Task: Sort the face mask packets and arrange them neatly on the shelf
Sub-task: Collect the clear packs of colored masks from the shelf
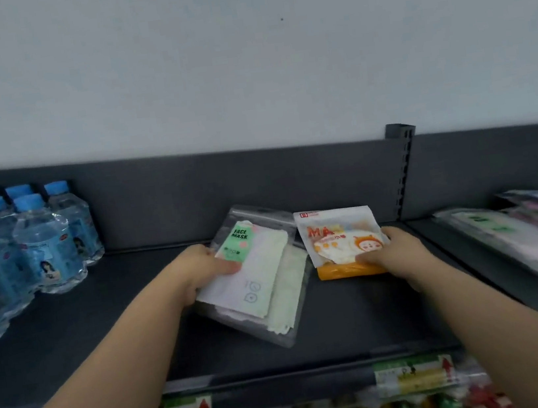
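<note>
A clear packet with a green "FACE MASK" label [263, 273] lies tilted on the dark shelf [74, 352], and my left hand [200, 268] grips its left edge, thumb on top. To its right sits an orange and white cartoon mask packet [337, 235]; my right hand [395, 251] holds its lower right corner, thumb on its front. The two packets nearly touch at the middle of the shelf.
Several blue-capped water bottles [45, 242] stand at the shelf's left. A stack of mask packets [523, 230] lies on the neighbouring shelf section at right, past a slotted upright post [402, 167]. Price labels [412, 374] and bottled drinks sit below the front edge.
</note>
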